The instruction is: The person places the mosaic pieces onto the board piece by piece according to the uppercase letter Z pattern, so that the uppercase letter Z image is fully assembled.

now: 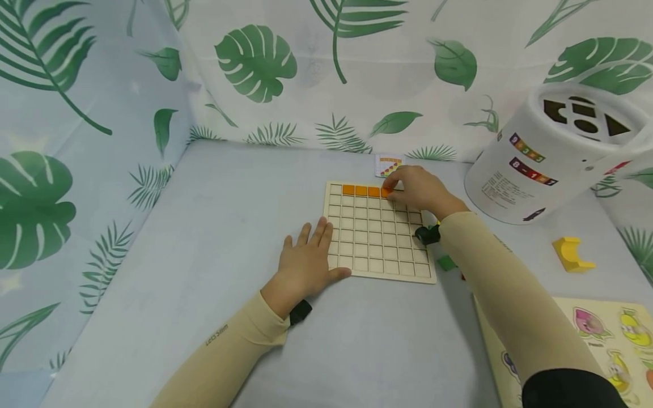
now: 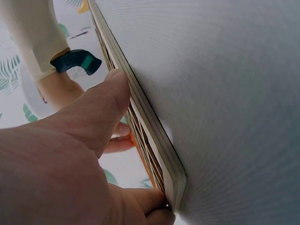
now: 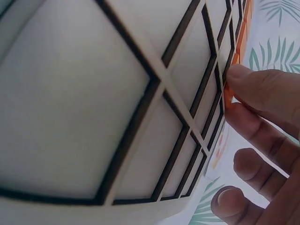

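Observation:
A pale wooden grid board (image 1: pixel 361 233) lies on the table. Three orange square tiles (image 1: pixel 361 191) fill cells in its far row. My right hand (image 1: pixel 420 190) pinches another orange tile (image 3: pixel 228 96) between thumb and forefinger, right at that row beside the other three. The remaining fingers of this hand are loosely bent in the right wrist view. My left hand (image 1: pixel 305 266) rests against the board's near left corner, its fingers straight along the left edge. In the left wrist view its thumb (image 2: pixel 110 93) lies along the board's near edge.
Behind the board lies a small printed card (image 1: pixel 389 164). A white shape-sorter bucket (image 1: pixel 530 164) stands at the back right. A yellow arch block (image 1: pixel 572 255) lies in front of it. Under my right forearm are a green block (image 1: pixel 446 262) and a fruit puzzle board (image 1: pixel 566 306).

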Available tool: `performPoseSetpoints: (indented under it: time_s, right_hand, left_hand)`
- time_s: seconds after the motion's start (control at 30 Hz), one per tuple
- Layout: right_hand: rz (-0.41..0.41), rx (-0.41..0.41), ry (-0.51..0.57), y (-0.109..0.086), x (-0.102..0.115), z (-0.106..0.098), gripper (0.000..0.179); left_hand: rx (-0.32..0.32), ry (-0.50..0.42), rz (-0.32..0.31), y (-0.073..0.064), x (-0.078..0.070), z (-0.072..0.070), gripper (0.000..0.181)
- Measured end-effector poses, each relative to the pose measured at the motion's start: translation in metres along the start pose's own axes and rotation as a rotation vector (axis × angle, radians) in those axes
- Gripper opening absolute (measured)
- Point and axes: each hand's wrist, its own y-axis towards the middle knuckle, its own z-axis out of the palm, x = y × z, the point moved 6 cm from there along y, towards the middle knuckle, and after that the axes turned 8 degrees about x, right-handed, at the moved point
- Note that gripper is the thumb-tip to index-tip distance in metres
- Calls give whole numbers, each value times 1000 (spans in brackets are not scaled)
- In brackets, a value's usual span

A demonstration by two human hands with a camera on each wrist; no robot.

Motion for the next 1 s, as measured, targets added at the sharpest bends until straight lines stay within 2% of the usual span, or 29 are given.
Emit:
performPoseSetpoints:
  time_s: [0.23,0.43,0.8,1.0]
  right_hand:
    - [20,12,31,-8,-2,0,30]
    - [44,-9,2,-29,-11,-7,33]
    - [123,3,-11,-77,-55,-17,32]
    - [163,0,-82,-101,-74,-18,29]
  left_hand:
    - [1,-1,8,0,-2,2,107]
    - [9,-2,2,-2,-1,-1,106]
    - [12,12,2,-2,-2,-2,106]
    - [9,-1,6,-2,-3,-1,105]
